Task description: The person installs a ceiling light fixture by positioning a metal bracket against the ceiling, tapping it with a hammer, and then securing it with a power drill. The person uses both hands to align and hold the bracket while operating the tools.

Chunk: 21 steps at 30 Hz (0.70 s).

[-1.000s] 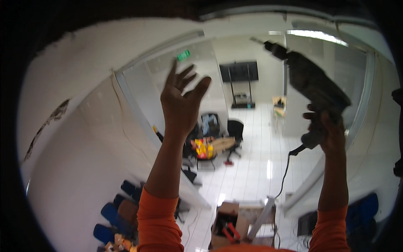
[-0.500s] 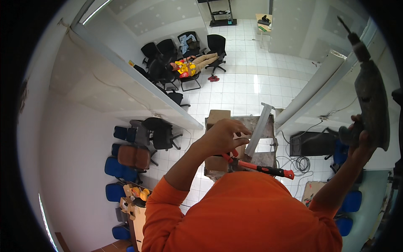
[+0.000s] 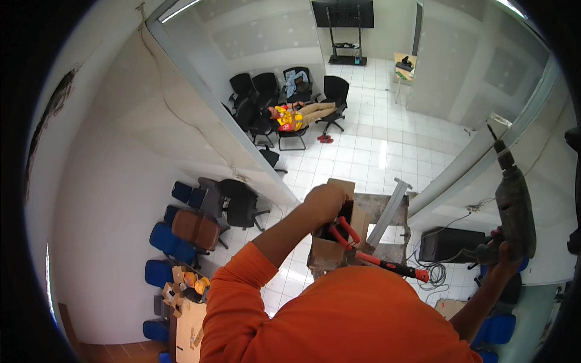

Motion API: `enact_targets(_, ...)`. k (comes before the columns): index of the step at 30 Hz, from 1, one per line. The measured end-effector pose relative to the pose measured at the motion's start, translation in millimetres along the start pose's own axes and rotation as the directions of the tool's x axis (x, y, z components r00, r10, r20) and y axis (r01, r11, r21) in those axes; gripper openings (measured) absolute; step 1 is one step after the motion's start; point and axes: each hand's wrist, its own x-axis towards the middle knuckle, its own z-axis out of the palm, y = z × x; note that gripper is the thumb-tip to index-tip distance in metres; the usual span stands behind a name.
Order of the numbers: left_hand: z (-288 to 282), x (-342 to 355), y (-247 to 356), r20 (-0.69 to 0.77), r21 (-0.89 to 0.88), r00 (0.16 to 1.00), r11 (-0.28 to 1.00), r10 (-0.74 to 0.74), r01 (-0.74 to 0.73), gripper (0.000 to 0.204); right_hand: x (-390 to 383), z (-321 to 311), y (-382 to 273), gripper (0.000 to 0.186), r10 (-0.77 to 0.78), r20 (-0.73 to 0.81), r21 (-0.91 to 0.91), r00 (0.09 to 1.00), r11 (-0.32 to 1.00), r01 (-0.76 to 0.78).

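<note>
My right hand (image 3: 503, 253) grips the handle of a dark, dusty power drill (image 3: 514, 209), raised at the right with its bit pointing up. At the open cardboard box (image 3: 330, 251), my left hand (image 3: 328, 202) reaches in over the far edge; its fingers are mostly hidden. Red tool handles (image 3: 348, 230), perhaps of pliers, stick out of the box. A hammer-like tool with a red and black handle (image 3: 393, 265) lies beside it, its head hidden. To the right, a grey metal channel (image 3: 389, 212) slants across the worn platform (image 3: 370, 202).
A metal frame post (image 3: 463, 178) and a coiled cable (image 3: 433, 275) are on the right. Several chairs (image 3: 233, 202) line the left wall, near a wooden table (image 3: 190, 327). Farther off, a person in a yellow and red vest (image 3: 290, 118) reclines across chairs.
My left hand has gone from open above the box, near the metal channel, to reaching into the box. The drill sits lower and a little further left. The view has tilted up.
</note>
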Motion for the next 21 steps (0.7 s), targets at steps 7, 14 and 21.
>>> enact_targets(7, 27, 14, 8, -0.054, 0.054, 0.986, 0.986, 0.161, -0.158, 0.019, 1, 22, -2, 0.077, 0.009, -0.030, 0.005, 0.999, 1.000, -0.009)
enact_targets(14, 39, 9, -2, -0.070, 0.046, 0.987, 0.989, 0.144, -0.141, 0.020, -1, 49, -12, 0.066, -0.016, 0.007, -0.004, 1.000, 1.000, 0.016)
enact_targets(21, 30, -1, 14, -0.089, 0.096, 0.984, 0.985, 0.155, -0.147, 0.024, -2, 64, -30, 0.062, 0.037, 0.029, 0.081, 0.999, 0.996, -0.039)
